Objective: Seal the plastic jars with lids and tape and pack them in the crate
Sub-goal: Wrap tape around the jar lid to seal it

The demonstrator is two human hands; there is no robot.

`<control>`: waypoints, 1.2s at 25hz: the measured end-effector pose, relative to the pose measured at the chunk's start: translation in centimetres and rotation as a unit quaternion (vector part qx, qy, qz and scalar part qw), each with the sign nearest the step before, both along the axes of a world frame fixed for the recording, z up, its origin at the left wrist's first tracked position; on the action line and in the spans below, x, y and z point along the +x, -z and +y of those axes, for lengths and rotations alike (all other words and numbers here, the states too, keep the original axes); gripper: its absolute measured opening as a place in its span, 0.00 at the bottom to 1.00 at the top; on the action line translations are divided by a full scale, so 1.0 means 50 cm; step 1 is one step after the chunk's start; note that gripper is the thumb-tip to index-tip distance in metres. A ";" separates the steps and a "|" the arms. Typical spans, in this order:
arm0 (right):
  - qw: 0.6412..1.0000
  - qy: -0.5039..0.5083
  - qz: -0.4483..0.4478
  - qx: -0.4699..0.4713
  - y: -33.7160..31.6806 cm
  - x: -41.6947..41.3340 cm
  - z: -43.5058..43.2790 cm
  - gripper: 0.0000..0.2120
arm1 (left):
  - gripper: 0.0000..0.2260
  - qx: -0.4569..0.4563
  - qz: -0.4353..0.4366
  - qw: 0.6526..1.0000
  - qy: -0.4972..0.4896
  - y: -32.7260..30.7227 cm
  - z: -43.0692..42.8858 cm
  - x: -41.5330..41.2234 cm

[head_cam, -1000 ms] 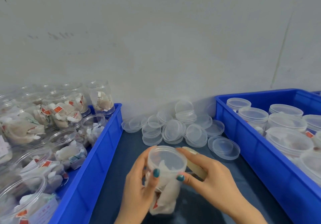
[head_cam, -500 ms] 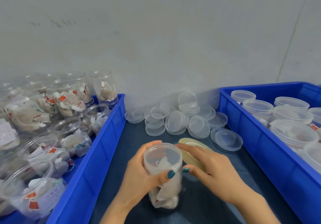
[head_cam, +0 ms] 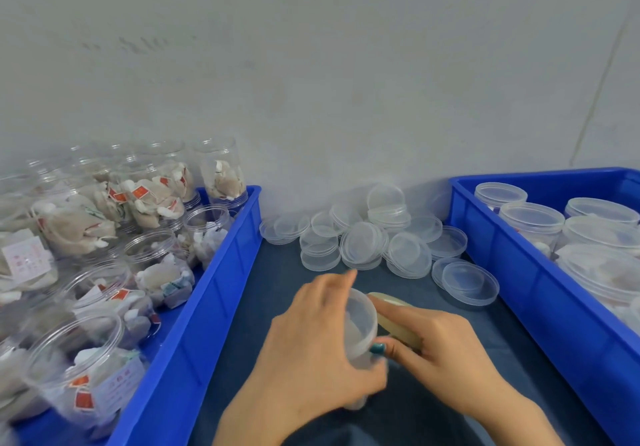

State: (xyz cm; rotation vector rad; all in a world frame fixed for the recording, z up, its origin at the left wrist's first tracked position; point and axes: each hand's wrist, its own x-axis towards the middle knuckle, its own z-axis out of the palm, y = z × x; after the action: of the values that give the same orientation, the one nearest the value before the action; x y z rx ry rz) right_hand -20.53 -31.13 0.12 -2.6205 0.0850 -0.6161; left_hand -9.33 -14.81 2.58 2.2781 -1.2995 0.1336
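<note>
Across the back, a grey wall (head_cam: 311, 64). Below it, a dark blue tabletop (head_cam: 277, 289) between two blue crates: left crate (head_cam: 194, 324) crammed with open jars (head_cam: 72, 359) of pouches, right crate (head_cam: 519, 289) holding lidded jars (head_cam: 531, 217). Against the wall, a heap of loose lids (head_cam: 363, 241). At the front middle, left hand (head_cam: 311, 345) wrapped round the capped jar (head_cam: 360, 324), fingers curled on its side, lid tipped rightward. Right hand (head_cam: 440, 345) alongside, thumb pressed to the jar's rim, fingers curled over a tape roll (head_cam: 394, 321).
</note>
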 end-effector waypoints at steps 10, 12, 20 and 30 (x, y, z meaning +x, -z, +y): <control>0.996 -0.042 0.070 0.022 -0.009 -0.011 -0.011 0.26 | 0.39 -0.004 -0.084 0.996 -0.043 0.010 -0.031 -0.003; 0.996 -0.039 0.074 0.019 -0.009 -0.013 -0.013 0.27 | 0.39 -0.008 -0.094 0.995 -0.041 0.011 -0.030 -0.004; 0.984 0.110 -0.035 -0.137 0.002 -0.003 -0.007 0.24 | 0.28 0.003 -0.141 0.988 -0.067 0.008 -0.056 -0.026; 0.955 0.239 -0.065 -0.163 0.009 0.033 0.029 0.14 | 0.21 -0.036 -0.164 0.973 -0.156 0.011 -0.092 -0.042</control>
State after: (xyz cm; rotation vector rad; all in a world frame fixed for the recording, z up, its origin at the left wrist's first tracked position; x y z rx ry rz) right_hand -18.87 -29.71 -0.35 -2.8796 0.6417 -1.0423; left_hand -11.44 -19.41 2.00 2.4534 -1.0521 0.6797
